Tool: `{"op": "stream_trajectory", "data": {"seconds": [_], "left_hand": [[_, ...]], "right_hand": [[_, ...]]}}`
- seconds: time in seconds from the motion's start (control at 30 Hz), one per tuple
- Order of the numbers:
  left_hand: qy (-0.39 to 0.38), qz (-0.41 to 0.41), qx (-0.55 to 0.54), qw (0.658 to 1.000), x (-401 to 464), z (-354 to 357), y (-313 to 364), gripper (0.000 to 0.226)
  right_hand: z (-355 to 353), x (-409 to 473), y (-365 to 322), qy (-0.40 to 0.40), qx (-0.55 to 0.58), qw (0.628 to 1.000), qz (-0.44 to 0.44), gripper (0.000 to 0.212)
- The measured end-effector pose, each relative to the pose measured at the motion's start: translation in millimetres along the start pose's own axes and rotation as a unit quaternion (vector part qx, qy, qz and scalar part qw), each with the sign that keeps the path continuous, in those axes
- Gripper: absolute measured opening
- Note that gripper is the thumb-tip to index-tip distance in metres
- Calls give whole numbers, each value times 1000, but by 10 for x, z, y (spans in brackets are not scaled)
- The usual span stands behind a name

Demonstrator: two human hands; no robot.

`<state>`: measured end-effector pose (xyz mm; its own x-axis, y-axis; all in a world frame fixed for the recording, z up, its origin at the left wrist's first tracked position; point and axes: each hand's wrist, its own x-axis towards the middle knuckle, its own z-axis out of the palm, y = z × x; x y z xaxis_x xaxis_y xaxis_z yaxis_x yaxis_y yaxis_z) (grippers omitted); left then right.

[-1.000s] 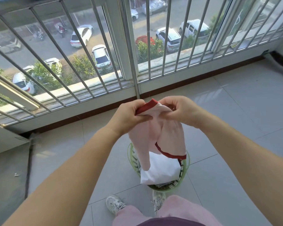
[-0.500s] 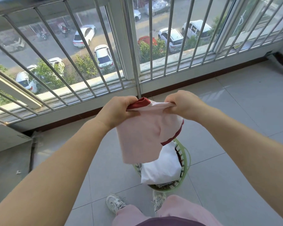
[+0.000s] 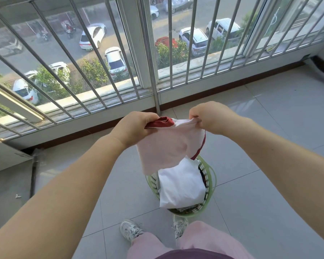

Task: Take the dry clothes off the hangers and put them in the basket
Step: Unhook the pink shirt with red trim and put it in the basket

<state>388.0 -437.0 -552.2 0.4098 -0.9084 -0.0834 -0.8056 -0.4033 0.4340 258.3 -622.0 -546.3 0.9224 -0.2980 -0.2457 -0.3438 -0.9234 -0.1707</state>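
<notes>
Pale pink cloth with dark red trim, a small garment, is held up above the basket. The top edge is gripped at both ends: the left hand is curled round the red-trimmed corner, the right hand pinches the opposite corner with curled fingers. The garment hangs folded between them, its lower edge just over the basket's far rim.

The basket, green plastic with slotted walls, stands on the tiled floor just ahead of a pair of white trainers. A white garment lies on top inside it, with darker items partly seen beneath. No hanger is seen anywhere in view, so this piece is judged already off its hanger.

Step in hand: a garment is being folded or straightened before being dropped in. The exact fold cannot be told from here.

Next move, as judged: the hands are to be lowered over the basket opening and the grip released so the cloth lands on the white garment, not over the rim.

Window bars and a street with parked cars are noted beyond.
</notes>
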Motion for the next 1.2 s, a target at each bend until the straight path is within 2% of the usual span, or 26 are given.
{"op": "stream_trajectory", "data": {"seconds": [0.2,0.27,0.33,0.47,0.57,0.93,1.2], "left_hand": [[-11,-16,-5,1000,46,139,-58,14],[-14,-23,-13,1000,57,186,-75,13],[-19,-29,-23,999,78,235,-101,12],[-29,-31,-30,999,144,302,-187,14],[-39,-38,-15,998,219,340,-255,13],[4,-29,24,999,417,392,-358,26],[-43,-13,14,999,134,788,-443,20]], "right_hand": [[128,45,26,-24,65,997,-30,10],[176,59,44,-28,97,994,-39,15],[250,91,60,-17,121,991,-45,18],[370,157,69,9,174,984,-34,8],[431,242,94,9,207,978,-35,17],[510,527,161,40,223,974,-11,20],[892,262,76,10,268,963,19,22]]}}
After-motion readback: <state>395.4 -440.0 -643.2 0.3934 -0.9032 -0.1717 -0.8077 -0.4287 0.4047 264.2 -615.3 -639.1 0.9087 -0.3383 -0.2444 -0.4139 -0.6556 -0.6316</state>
